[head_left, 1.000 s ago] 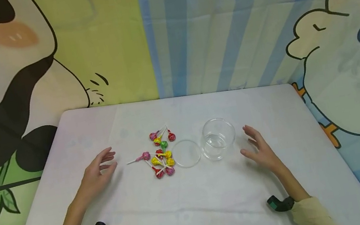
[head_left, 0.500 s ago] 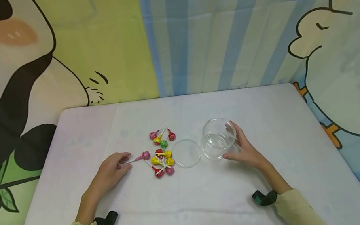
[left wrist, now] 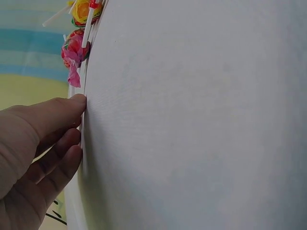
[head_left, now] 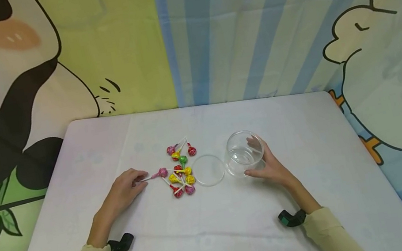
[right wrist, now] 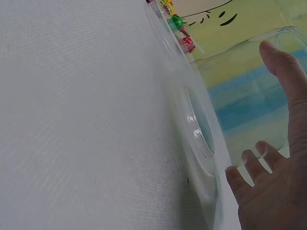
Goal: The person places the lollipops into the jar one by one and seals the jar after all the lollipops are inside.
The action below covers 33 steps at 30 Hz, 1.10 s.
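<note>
My left hand (head_left: 125, 190) pinches the white stick of a lollipop with a pink wrapper (head_left: 162, 172) at the left of a loose pile. Seen from the left wrist, thumb and fingertips meet low over the cloth, just behind the pink-wrapped head (left wrist: 74, 50). Several other lollipops (head_left: 189, 180) in yellow, red, green and pink wrappers lie to its right. My right hand (head_left: 275, 168) grips a clear, open-topped jar (head_left: 236, 157) from its right side, thumb in front and fingers behind. In the right wrist view the jar (right wrist: 235, 91) stands upright on its base.
A clear round lid (head_left: 209, 170) lies flat between the lollipops and the jar. White cloth covers the table (head_left: 205, 241). Behind it hangs a backdrop (head_left: 210, 43) with cartoon animals and stripes.
Both hands have moved inward: the left from beside the pile to the lollipop's stick, the right from apart onto the jar. Jar, lid and lollipops lie where they were.
</note>
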{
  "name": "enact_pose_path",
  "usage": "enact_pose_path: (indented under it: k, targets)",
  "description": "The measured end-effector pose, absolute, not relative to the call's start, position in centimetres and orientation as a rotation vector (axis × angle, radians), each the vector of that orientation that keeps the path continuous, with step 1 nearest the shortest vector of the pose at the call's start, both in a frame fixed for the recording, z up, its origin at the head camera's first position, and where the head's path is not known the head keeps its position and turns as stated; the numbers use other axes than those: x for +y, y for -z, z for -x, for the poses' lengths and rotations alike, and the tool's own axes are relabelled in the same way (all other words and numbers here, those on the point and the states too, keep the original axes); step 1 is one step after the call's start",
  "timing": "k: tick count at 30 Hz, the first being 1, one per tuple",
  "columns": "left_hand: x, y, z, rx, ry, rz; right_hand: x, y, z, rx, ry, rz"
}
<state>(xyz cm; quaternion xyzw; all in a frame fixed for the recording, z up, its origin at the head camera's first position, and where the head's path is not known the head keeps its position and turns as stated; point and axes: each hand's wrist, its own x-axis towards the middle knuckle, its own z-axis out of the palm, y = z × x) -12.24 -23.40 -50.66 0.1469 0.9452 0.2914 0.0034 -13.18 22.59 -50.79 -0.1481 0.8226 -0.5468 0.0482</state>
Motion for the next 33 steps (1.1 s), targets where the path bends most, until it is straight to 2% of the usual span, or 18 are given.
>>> enact_pose_path:
  k: [9,17,33]
  targets:
    - [-23.4,50.7,12.3,3.004,-0.925,-0.48,22.6,50.7,13.4,2.525,1.662,0.496]
    - [-23.4,51.0,12.4,3.223,-0.968,-0.641,22.6,50.8,13.4,2.533,1.654,0.503]
    - [-21.7,49.2,12.4,3.219,-1.534,-0.576,22.7,50.9,13.3,2.494,1.673,0.483]
